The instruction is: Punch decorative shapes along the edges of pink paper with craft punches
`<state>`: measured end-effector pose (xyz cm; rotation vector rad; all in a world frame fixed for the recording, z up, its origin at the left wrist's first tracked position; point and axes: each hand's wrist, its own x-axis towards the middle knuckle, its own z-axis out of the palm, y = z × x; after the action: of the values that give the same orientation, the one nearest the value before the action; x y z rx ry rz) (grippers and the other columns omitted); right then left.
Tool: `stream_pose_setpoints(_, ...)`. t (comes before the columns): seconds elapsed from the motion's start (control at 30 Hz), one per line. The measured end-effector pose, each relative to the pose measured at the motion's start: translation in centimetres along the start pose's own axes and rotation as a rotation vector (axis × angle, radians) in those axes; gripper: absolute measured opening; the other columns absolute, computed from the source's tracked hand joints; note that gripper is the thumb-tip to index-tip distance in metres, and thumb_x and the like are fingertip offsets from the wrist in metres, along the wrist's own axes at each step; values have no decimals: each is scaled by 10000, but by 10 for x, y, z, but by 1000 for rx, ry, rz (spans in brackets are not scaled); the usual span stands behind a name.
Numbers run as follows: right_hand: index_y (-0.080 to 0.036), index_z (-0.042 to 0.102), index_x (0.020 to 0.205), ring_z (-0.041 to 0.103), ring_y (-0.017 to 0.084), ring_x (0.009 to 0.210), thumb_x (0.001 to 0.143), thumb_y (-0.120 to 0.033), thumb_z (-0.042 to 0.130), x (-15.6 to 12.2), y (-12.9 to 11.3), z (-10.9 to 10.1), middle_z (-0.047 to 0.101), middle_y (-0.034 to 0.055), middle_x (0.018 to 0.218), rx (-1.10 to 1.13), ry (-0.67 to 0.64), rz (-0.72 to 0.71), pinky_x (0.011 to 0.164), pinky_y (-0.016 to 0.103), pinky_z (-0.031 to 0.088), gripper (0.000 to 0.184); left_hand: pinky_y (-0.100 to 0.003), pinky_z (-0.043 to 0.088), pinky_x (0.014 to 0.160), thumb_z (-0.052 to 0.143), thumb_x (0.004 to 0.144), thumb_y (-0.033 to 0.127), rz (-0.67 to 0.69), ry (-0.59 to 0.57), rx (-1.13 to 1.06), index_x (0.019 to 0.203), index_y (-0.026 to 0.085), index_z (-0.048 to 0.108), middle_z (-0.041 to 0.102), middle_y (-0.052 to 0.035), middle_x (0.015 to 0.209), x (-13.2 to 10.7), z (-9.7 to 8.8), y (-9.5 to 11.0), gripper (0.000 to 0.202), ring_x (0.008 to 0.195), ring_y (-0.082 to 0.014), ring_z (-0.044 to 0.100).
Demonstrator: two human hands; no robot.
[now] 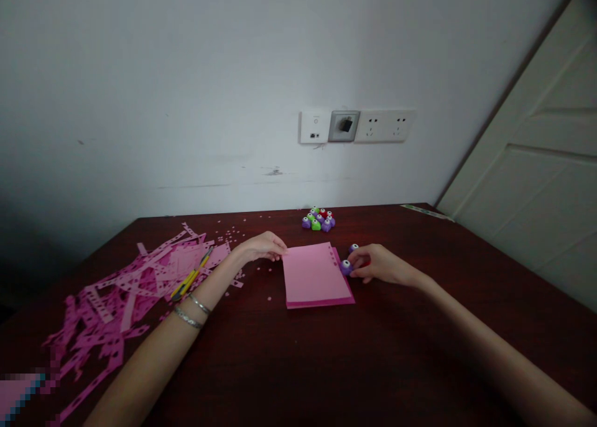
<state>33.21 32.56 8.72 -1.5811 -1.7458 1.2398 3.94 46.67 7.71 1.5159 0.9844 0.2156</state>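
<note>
As a purple punch (346,267) sits at the right edge of a stack of pink paper (317,274), a person's right hand (373,264) closes its fingers around the small tool. The paper lies near the middle of a dark reddish table (326,365), with dark marks running along the top sheet's right side and a deeper pink layer showing beneath. At the upper left corner, the left hand (263,247) pinches the paper between thumb and fingers, two silvery bracelets (188,317) circling the wrist. Just beside the right hand stands a second purple punch (354,248); a bit of red shows by the fingers, too covered to identify. Farther back, near the wall (209,104), a cluster of purple, green and red punches (316,225) sits together. To the left, a yellow cutter (192,275) rests on a sprawling heap of pink strips (130,284), small pink scraps scattered nearby. White sockets (385,126) line the wall above, and a pale door (536,184) stands at right.
</note>
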Motion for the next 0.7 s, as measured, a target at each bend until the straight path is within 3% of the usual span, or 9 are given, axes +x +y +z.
stream_pose_setpoints(0.7, -123, 610, 888, 626, 149, 682, 659, -253, 684, 0, 0, -1, 671, 61, 807, -4, -2, 2, 550, 249, 560, 274, -241, 420, 553, 745, 545, 209, -17, 7, -5, 697, 103, 667, 608, -18, 592, -1, 2, 2, 201, 536, -82, 526)
